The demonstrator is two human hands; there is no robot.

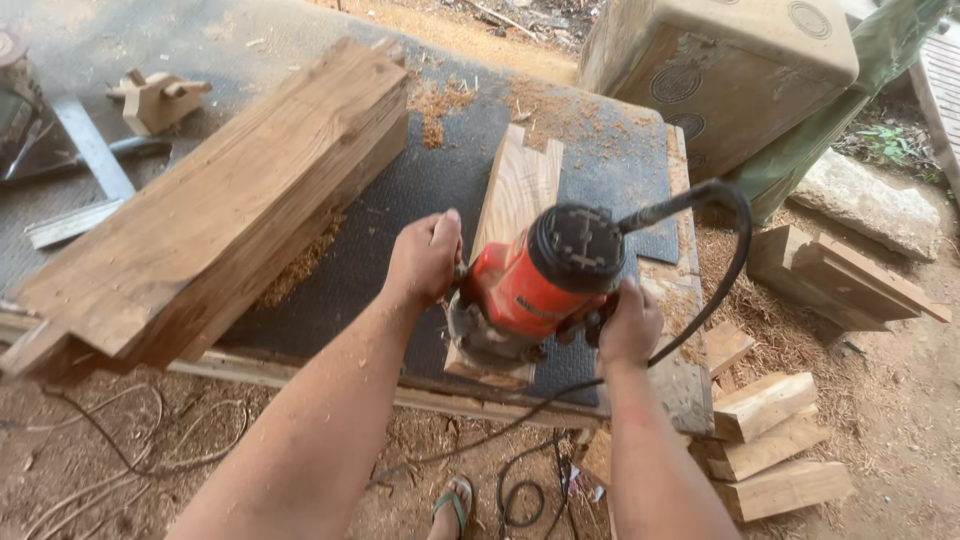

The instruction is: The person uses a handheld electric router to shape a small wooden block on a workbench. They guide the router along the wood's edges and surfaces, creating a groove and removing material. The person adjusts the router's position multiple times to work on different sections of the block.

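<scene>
At the far left edge of the bench, a metal square (88, 150) and a small wooden offcut (158, 98) lie on grey ground, well apart from the work. Next comes a thick timber beam (215, 205), lying slantwise on the dark rubber mat (400, 190), sawdust heaped along its lower edge. Between the beam and the plank the mat is open — room for the left arm. The left hand (425, 260) is wrapped around a side handle of the orange router (535, 280), which stands on a narrow notched plank (520, 185) at the mat's near middle. The right hand (628, 325) clasps the router's other side; the black cord (700, 200) loops off the bench's right edge. Farther right, cut wood blocks (775, 440) lie stacked on sawdust — behind them a large pale tank (720, 70), dusty, with round embossed marks.
</scene>
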